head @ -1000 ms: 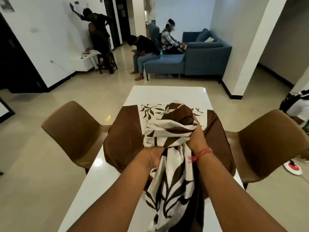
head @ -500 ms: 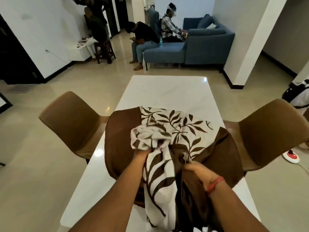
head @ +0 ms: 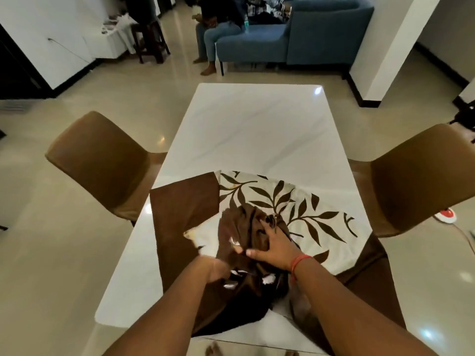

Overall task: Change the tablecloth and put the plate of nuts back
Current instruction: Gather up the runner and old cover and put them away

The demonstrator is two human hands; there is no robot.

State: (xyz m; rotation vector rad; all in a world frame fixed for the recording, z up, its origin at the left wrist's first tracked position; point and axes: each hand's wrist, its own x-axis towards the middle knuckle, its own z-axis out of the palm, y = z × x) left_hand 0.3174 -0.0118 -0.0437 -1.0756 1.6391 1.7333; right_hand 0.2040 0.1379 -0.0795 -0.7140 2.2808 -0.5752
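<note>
A brown and cream tablecloth with a dark leaf print lies partly spread over the near half of the white table. Its brown border hangs at the left and right. A bunched brown fold sits in the middle of the cloth. My right hand, with a red thread at the wrist, lies fingers spread on that fold and presses it down. My left hand is blurred and closed around cloth at the fold's near left edge. No plate of nuts is in view.
Two brown chairs flank the table, one at the left and one at the right. A blue sofa with seated people stands beyond the table. A white pillar rises at the far right.
The bundle of cloth that both hands held up has come down onto the table and spread out. My right hand has opened flat on it. The camera has tilted down.
</note>
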